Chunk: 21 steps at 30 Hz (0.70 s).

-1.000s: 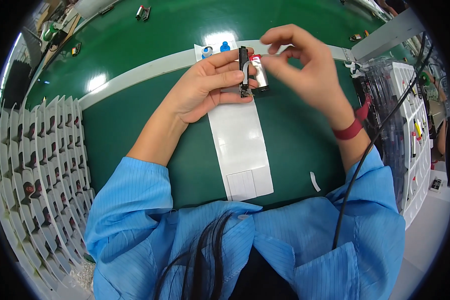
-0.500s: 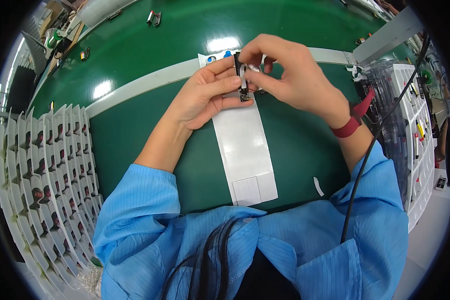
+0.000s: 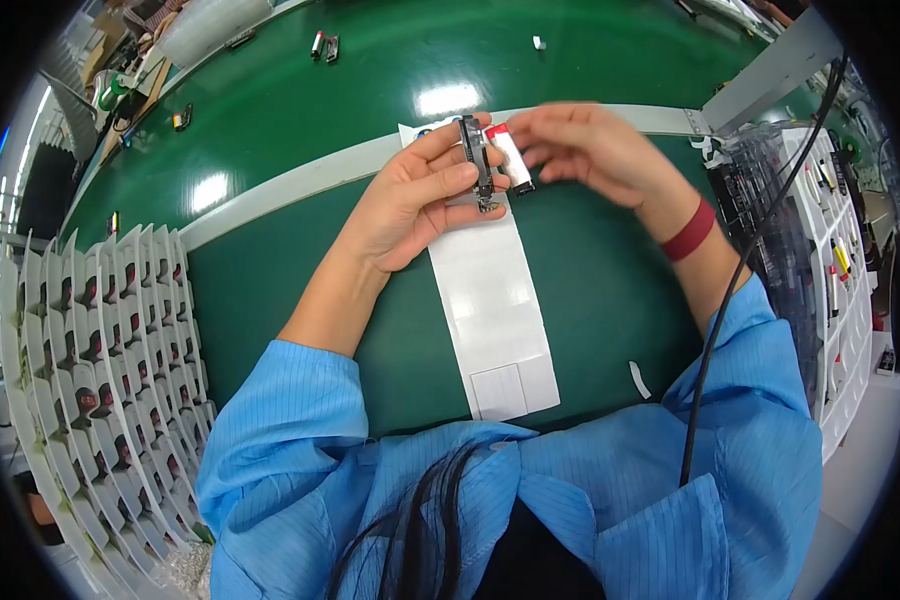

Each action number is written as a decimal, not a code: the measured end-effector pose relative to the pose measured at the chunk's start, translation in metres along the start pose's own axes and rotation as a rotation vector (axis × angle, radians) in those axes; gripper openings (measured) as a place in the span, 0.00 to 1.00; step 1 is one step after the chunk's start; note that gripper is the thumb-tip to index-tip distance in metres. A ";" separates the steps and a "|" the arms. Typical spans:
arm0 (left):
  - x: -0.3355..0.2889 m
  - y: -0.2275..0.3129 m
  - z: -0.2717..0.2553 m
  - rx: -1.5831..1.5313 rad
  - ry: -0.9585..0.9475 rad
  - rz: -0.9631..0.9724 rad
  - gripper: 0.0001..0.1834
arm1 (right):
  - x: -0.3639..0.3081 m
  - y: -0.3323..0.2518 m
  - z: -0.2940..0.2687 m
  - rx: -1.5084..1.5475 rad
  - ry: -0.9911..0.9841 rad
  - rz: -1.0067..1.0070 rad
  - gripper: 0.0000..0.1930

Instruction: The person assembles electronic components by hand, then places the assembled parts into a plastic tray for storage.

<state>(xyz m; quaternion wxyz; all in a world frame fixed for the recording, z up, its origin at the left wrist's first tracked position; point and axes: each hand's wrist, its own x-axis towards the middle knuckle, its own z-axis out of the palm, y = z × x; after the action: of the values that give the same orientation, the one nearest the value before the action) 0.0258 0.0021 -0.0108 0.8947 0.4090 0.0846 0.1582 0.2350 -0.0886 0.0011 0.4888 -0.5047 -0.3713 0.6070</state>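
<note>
Green bench (image 3: 630, 270) is stretching between a white rack (image 3: 107, 375) holding dark pieces (image 3: 87, 397) and a tray (image 3: 853, 325) holding cylinders (image 3: 834, 290). Above a white sheet (image 3: 490, 300), the left hand (image 3: 408, 200) is pinching a dark part (image 3: 477, 160), a red-ended cell (image 3: 511, 160) tilting beside it; the right hand (image 3: 598, 150) is hovering nearby, loosely spread.

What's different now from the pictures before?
The right hand moved right, away from the black part, its fingers loosely open. The white strip on that part is gone; a small white piece now shows against the green surface beyond. The left hand still holds the part.
</note>
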 end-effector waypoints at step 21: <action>0.003 -0.012 0.005 0.348 0.198 0.033 0.24 | -0.016 0.006 0.050 -0.504 0.405 -0.293 0.11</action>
<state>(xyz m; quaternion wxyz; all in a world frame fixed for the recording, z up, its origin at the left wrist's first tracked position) 0.0332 -0.0081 -0.0168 0.7953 0.5410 0.1915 0.1953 0.1846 -0.1030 0.0100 0.4945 -0.6611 -0.4732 0.3075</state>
